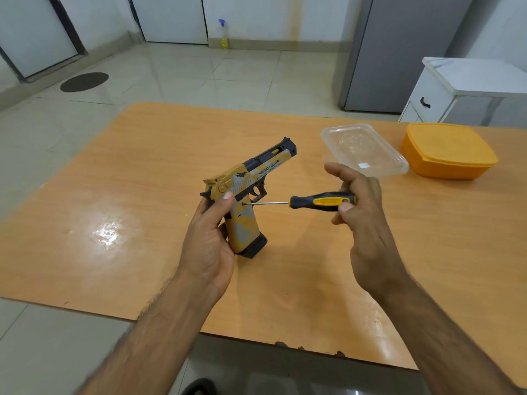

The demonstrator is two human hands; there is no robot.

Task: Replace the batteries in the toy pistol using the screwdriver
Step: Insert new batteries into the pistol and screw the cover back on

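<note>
Item: yellow, grey and black plastic toy pistol [248, 192]. Held in the air above the middle of the orange wood-grain laminate counter [114, 223]. Muzzle points away toward the far edge, magazine base down toward the near edge. Lettering on the slide reads "DESERT EAGLE".

Item: left hand [209, 238]. Fingers wrap the back of the pistol's grip; thumb lies along the side just under the slide.

Item: screwdriver with black and yellow handle and thin metal shaft [316, 201]. Lies level, its tip touching the side of the pistol's grip below the trigger guard.

Item: right hand [362, 212]. Pinches the rear end of the screwdriver handle between thumb and fingers; index finger is raised off the handle.

Item: clear rectangular plastic container [363, 149]. Rests on the counter toward the far right corner, beyond the right hand. Contents cannot be told.

Item: orange plastic lidded box [449, 151]. Rests near the far right corner, just beside the clear container, on its right.

Surroundings: pale tiled floor [199, 75], a yellow spray bottle with a blue nozzle [223, 34] by the far wall, a grey refrigerator [399, 52] and a white cabinet [456, 86].
</note>
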